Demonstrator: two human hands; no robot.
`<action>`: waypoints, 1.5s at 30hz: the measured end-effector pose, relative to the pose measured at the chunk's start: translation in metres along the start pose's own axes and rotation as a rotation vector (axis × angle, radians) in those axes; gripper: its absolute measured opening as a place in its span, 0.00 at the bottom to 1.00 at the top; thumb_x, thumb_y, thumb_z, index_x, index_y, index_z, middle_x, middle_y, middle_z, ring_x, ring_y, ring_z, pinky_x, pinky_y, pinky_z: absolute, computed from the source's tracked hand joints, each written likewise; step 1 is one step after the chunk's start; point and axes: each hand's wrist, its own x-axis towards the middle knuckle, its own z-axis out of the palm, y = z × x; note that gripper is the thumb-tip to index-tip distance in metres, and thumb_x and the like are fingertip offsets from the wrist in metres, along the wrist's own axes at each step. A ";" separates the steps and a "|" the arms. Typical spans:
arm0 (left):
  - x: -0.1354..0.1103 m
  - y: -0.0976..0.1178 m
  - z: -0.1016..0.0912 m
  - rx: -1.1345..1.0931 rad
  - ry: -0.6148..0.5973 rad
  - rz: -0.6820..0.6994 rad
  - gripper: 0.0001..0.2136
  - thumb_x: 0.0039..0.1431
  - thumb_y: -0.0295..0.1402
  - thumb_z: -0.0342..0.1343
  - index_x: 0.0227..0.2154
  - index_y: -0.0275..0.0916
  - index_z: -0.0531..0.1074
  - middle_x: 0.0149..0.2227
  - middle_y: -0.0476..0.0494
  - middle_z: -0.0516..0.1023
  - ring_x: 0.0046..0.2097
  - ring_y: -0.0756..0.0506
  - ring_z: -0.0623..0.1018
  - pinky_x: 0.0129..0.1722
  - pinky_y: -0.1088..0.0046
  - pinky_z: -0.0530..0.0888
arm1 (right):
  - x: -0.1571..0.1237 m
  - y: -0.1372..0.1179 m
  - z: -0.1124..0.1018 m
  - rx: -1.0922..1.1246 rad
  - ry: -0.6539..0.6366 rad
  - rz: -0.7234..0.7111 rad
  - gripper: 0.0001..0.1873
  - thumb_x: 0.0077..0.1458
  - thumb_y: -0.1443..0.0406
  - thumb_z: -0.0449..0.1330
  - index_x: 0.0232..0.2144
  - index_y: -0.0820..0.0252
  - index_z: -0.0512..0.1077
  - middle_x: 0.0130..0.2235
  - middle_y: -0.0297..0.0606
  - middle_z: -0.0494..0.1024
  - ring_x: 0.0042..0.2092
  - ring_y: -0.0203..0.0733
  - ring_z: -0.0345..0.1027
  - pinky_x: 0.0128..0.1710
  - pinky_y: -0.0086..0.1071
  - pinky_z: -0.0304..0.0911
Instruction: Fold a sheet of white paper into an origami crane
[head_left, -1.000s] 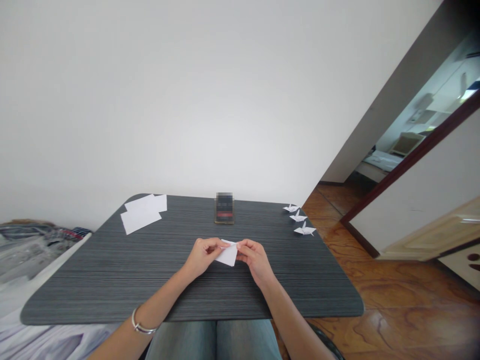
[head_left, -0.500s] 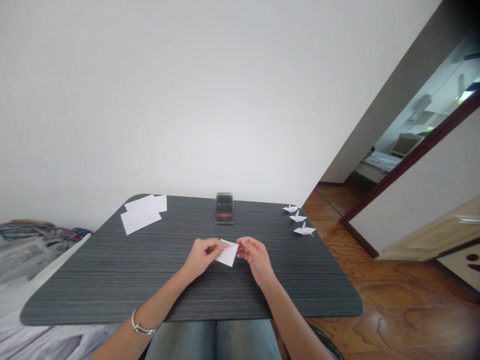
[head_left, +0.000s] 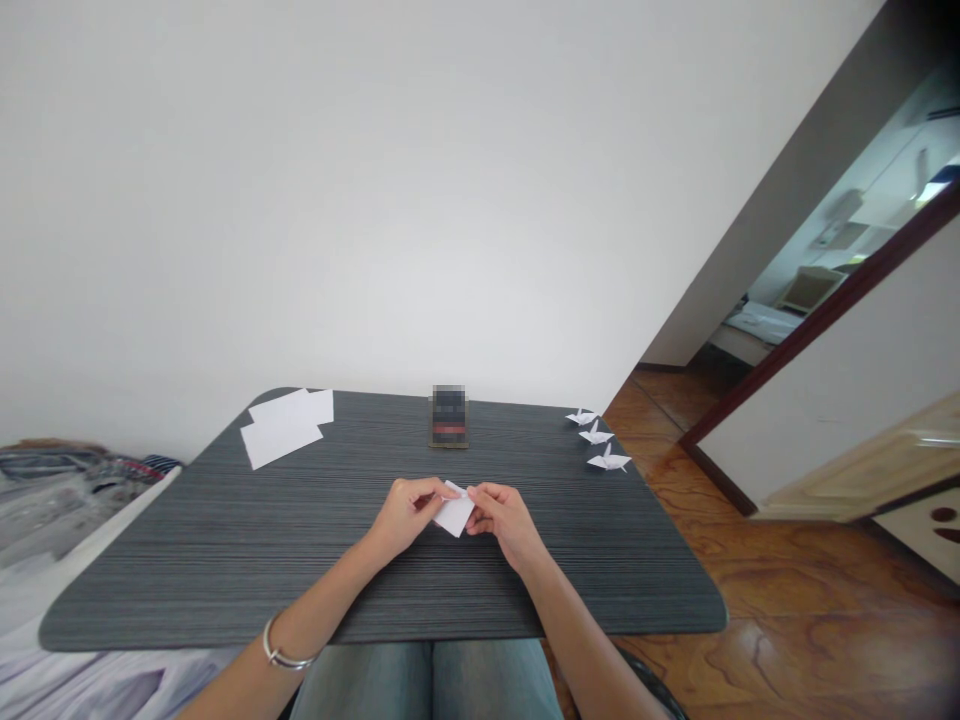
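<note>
Surveying the head view, I log the dark striped table (head_left: 225, 560) first; every position below is given against it. Over the table's middle, somewhat nearer its front edge, the left hand (head_left: 405, 512) and the right hand (head_left: 506, 515) meet. Both are closed in a narrow pinch on the folded white paper (head_left: 454, 514): left thumb and fingers on its upper left edge, right fingertips on its upper right corner. At the table's far left corner lie white paper sheets (head_left: 281, 430), flat and overlapping. At the middle of the table's far edge a small dark device (head_left: 448, 417) stands upright, its face blurred. Along the table's far right edge three paper cranes (head_left: 596, 435) sit in a row, apart from one another. The folded white paper hangs between the two hands with its lower point toward the table top; I cannot tell whether it touches. A silver bracelet (head_left: 281, 652) circles the left wrist, just off the table's front edge.
</note>
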 end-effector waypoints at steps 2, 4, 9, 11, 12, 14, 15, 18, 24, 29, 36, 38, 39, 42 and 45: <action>0.000 -0.002 0.000 -0.010 0.004 -0.013 0.10 0.53 0.30 0.48 0.27 0.34 0.74 0.24 0.46 0.75 0.23 0.51 0.70 0.23 0.80 0.63 | 0.000 0.000 0.000 0.000 0.005 -0.005 0.13 0.41 0.59 0.62 0.20 0.66 0.70 0.16 0.33 0.72 0.17 0.28 0.63 0.17 0.19 0.62; -0.001 -0.004 0.001 -0.018 0.014 -0.024 0.09 0.52 0.30 0.49 0.26 0.34 0.74 0.23 0.47 0.74 0.23 0.51 0.70 0.23 0.80 0.63 | -0.001 -0.001 0.001 -0.007 0.009 -0.008 0.13 0.40 0.59 0.63 0.21 0.67 0.71 0.16 0.34 0.72 0.17 0.28 0.64 0.18 0.19 0.62; -0.001 -0.005 0.001 -0.106 0.023 -0.087 0.08 0.52 0.31 0.50 0.25 0.33 0.72 0.23 0.47 0.73 0.23 0.51 0.70 0.23 0.79 0.64 | 0.000 0.000 0.001 -0.022 0.017 -0.011 0.14 0.38 0.59 0.64 0.22 0.67 0.72 0.17 0.35 0.74 0.18 0.29 0.65 0.19 0.20 0.63; 0.000 -0.004 0.001 -0.155 0.018 -0.111 0.08 0.52 0.32 0.50 0.25 0.33 0.72 0.23 0.47 0.73 0.23 0.51 0.70 0.23 0.79 0.64 | 0.000 0.001 0.000 -0.029 0.015 -0.009 0.13 0.38 0.60 0.64 0.22 0.67 0.72 0.17 0.36 0.74 0.18 0.30 0.66 0.19 0.21 0.63; 0.000 -0.004 0.001 -0.173 0.015 -0.118 0.08 0.52 0.32 0.50 0.25 0.33 0.72 0.23 0.47 0.73 0.24 0.51 0.70 0.23 0.79 0.64 | 0.001 0.001 0.000 -0.031 0.013 -0.009 0.13 0.37 0.60 0.64 0.23 0.67 0.73 0.17 0.36 0.74 0.18 0.30 0.66 0.19 0.21 0.64; 0.001 -0.003 0.001 -0.202 0.010 -0.126 0.08 0.52 0.32 0.51 0.26 0.34 0.71 0.25 0.47 0.73 0.24 0.51 0.70 0.24 0.79 0.65 | 0.001 0.001 0.000 -0.032 0.012 -0.012 0.13 0.37 0.60 0.65 0.23 0.67 0.73 0.17 0.36 0.74 0.18 0.30 0.66 0.20 0.22 0.64; 0.001 -0.003 0.002 -0.219 0.007 -0.127 0.07 0.52 0.32 0.51 0.26 0.34 0.70 0.25 0.46 0.73 0.25 0.51 0.71 0.24 0.78 0.65 | 0.001 0.001 0.000 -0.031 0.012 -0.015 0.13 0.37 0.60 0.65 0.23 0.67 0.73 0.18 0.36 0.75 0.19 0.30 0.66 0.20 0.22 0.64; 0.001 -0.001 0.003 -0.265 0.011 -0.122 0.06 0.52 0.33 0.51 0.29 0.34 0.68 0.27 0.46 0.73 0.27 0.50 0.72 0.26 0.78 0.66 | 0.000 0.001 0.000 -0.033 0.016 -0.024 0.12 0.37 0.61 0.65 0.23 0.66 0.73 0.18 0.36 0.75 0.20 0.31 0.67 0.21 0.23 0.64; 0.001 0.002 0.002 -0.282 0.152 -0.123 0.07 0.49 0.33 0.53 0.26 0.37 0.60 0.29 0.48 0.73 0.29 0.50 0.72 0.26 0.78 0.67 | 0.000 0.001 0.001 -0.058 0.068 -0.053 0.11 0.36 0.62 0.65 0.23 0.66 0.73 0.20 0.36 0.75 0.23 0.33 0.68 0.23 0.24 0.65; 0.001 0.001 0.002 -0.205 0.161 -0.124 0.09 0.48 0.33 0.54 0.22 0.36 0.61 0.25 0.49 0.72 0.27 0.51 0.71 0.24 0.79 0.66 | 0.000 0.001 0.002 -0.017 0.022 -0.052 0.11 0.39 0.61 0.63 0.23 0.65 0.72 0.21 0.33 0.73 0.23 0.31 0.66 0.23 0.24 0.65; 0.001 0.003 0.003 -0.192 0.160 -0.117 0.07 0.48 0.33 0.55 0.28 0.35 0.69 0.26 0.48 0.73 0.28 0.50 0.72 0.26 0.78 0.66 | -0.001 0.000 0.003 0.022 -0.037 0.005 0.15 0.43 0.56 0.60 0.23 0.65 0.70 0.22 0.33 0.70 0.23 0.30 0.64 0.21 0.24 0.66; 0.002 0.003 0.003 -0.250 0.165 -0.138 0.06 0.48 0.33 0.55 0.25 0.34 0.69 0.25 0.48 0.72 0.27 0.50 0.72 0.26 0.78 0.67 | -0.001 0.000 0.004 0.046 -0.017 0.007 0.16 0.43 0.56 0.60 0.24 0.66 0.70 0.23 0.34 0.71 0.23 0.32 0.66 0.21 0.24 0.66; 0.002 0.003 0.003 -0.291 0.173 -0.149 0.06 0.48 0.33 0.55 0.25 0.34 0.68 0.25 0.48 0.72 0.27 0.51 0.72 0.26 0.78 0.67 | -0.001 0.000 0.004 0.058 -0.010 0.006 0.16 0.44 0.55 0.59 0.25 0.66 0.70 0.23 0.35 0.72 0.23 0.32 0.67 0.20 0.24 0.65; 0.004 0.004 0.003 -0.395 0.216 -0.173 0.07 0.46 0.32 0.57 0.27 0.34 0.66 0.26 0.48 0.73 0.28 0.51 0.72 0.27 0.78 0.68 | -0.001 -0.001 0.005 0.060 -0.017 -0.007 0.17 0.46 0.55 0.58 0.27 0.66 0.70 0.24 0.38 0.73 0.25 0.35 0.69 0.20 0.23 0.64; 0.006 0.006 0.003 -0.454 0.251 -0.198 0.09 0.44 0.32 0.58 0.25 0.35 0.64 0.24 0.49 0.72 0.27 0.51 0.72 0.25 0.78 0.68 | -0.003 -0.002 0.005 0.023 -0.067 -0.030 0.15 0.46 0.56 0.58 0.27 0.66 0.70 0.24 0.38 0.74 0.26 0.36 0.70 0.20 0.23 0.64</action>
